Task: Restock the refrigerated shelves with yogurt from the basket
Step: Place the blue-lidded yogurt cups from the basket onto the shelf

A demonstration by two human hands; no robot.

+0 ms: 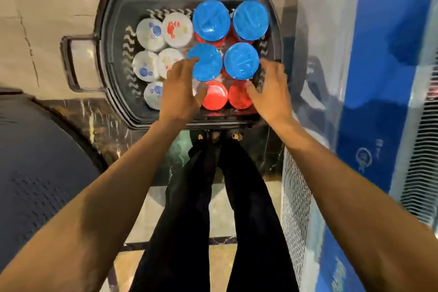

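Observation:
A black basket (113, 38) stands on the floor in front of my feet. It holds several blue-lidded yogurt tubs (211, 19), two red-lidded tubs (215, 98) and several white foil-topped yogurt cups (151, 34) on its left side. My left hand (181, 89) reaches in with spread fingers, touching the left edge of the near-left blue-lidded tub (206, 61). My right hand (270, 90) is spread beside the near-right blue-lidded tub (241, 61), its thumb over a red lid. Neither hand grips anything.
The basket's handle (71, 64) sticks out to the left. A blue refrigerated cabinet (384, 78) with a glass panel and vent grille stands on the right. A dark rounded object (35, 173) lies at the left. My dark-trousered legs (213, 208) are below the basket.

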